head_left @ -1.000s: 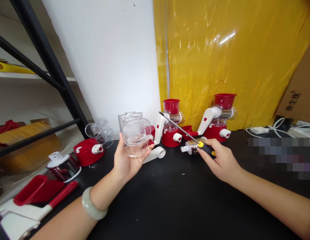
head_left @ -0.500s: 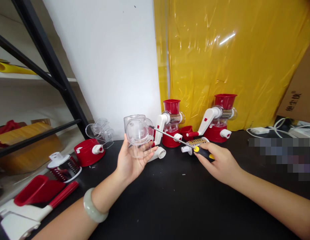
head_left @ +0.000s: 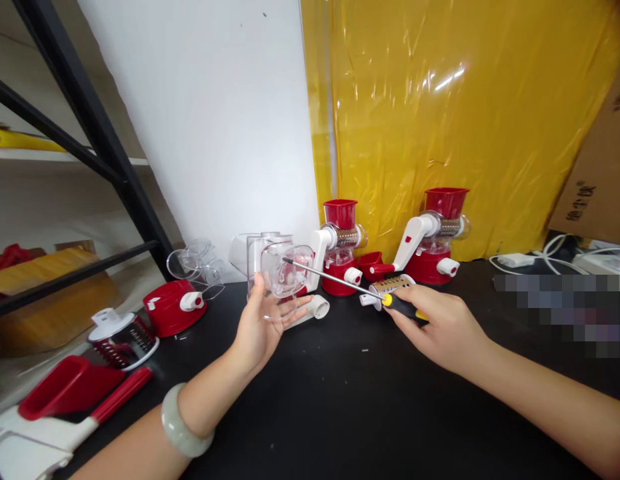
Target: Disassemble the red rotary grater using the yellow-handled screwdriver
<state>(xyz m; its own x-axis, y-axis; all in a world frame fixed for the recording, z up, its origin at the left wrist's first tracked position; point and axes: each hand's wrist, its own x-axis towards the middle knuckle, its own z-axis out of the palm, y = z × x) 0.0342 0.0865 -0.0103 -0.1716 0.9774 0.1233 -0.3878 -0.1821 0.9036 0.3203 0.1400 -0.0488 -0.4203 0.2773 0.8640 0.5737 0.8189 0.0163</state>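
While the left hand [head_left: 260, 327], fingers half spread, cradles one clear housing [head_left: 277, 272], the right hand [head_left: 443, 323] has its fingers clenched round one screwdriver [head_left: 387, 300] pointing to ten o'clock. On the desk [head_left: 310, 413] stand one loose red base [head_left: 173, 308] at nine o'clock from the left hand and two assembled graters [head_left: 339, 215] at ten and twelve from the right. The housing lies between left thumb and fingers, near the screwdriver's tip, contact unclear.
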